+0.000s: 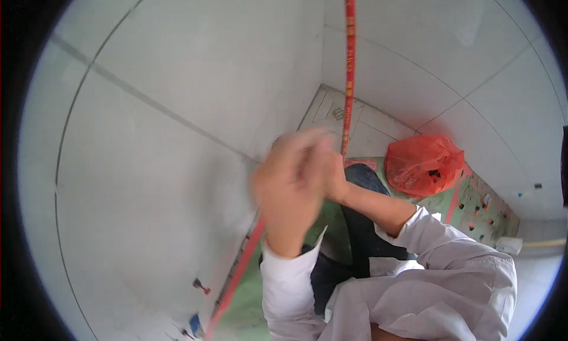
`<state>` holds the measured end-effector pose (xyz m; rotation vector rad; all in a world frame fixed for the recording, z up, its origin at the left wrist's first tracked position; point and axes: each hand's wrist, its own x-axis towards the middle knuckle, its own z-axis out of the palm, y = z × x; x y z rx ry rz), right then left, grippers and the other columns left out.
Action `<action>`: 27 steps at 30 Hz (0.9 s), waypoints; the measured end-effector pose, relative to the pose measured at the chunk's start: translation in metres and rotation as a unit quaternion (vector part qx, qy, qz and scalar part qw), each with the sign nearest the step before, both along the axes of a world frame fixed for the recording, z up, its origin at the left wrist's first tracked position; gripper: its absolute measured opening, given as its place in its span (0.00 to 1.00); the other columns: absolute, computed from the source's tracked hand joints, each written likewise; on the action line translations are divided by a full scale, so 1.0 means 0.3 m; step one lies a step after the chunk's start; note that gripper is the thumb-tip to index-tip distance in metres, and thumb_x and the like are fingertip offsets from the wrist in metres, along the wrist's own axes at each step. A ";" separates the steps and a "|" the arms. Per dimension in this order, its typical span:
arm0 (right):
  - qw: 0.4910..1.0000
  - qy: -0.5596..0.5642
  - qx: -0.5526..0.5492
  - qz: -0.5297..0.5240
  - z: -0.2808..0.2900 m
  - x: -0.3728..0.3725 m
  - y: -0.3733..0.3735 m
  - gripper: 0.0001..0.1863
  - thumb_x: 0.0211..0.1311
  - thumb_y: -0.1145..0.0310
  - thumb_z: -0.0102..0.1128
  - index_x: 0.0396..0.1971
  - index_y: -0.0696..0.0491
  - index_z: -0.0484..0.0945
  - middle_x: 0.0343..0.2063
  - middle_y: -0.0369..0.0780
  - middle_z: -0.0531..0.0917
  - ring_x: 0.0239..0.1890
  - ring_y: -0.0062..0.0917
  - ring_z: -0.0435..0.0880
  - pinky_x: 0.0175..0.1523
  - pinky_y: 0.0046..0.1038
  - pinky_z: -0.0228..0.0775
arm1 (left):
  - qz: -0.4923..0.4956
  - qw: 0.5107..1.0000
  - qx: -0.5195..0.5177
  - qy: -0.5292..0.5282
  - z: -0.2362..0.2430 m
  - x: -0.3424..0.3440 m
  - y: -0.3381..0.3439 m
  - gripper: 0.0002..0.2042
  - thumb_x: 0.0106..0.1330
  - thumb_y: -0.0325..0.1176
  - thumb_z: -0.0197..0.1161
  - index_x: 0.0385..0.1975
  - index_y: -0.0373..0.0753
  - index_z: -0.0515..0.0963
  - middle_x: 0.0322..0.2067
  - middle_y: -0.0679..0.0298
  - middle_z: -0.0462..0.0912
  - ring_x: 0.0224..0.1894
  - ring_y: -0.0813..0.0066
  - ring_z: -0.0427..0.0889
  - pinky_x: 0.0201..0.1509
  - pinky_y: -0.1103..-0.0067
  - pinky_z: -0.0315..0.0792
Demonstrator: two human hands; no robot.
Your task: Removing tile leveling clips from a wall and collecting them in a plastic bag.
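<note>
My left hand [289, 190] is raised in front of the large pale wall tiles [148, 140], smeared by motion, so its fingers cannot be made out. Close against it, my right hand [337, 178] is partly covered by the left one, and its fingers are hidden. Whether anything lies between the two hands does not show. Just beyond them, a red band with yellow print [349, 63] runs upright in front of the tiled corner, down to the floor area behind my hands.
A red plastic bag [425, 166] with dark bits inside stands by the right wall. A drain cover [338, 113] lies in the corner floor. Green floor sheeting [245, 308] edged with red tape carries several small red pieces at right. A small red clip [202, 286] sits at the left wall.
</note>
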<state>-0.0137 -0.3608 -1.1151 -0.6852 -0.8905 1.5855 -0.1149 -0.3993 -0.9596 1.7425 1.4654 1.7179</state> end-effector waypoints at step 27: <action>0.891 -0.266 0.345 -0.125 0.268 0.241 -0.080 0.07 0.72 0.75 0.72 0.46 0.58 0.88 0.31 0.40 0.85 0.26 0.23 0.82 0.30 0.26 0.68 | -0.060 0.976 -0.176 -0.117 0.097 0.038 -0.090 0.09 0.80 0.33 0.67 0.47 0.34 0.88 0.47 0.61 0.91 0.46 0.75 0.87 0.45 0.77 0.79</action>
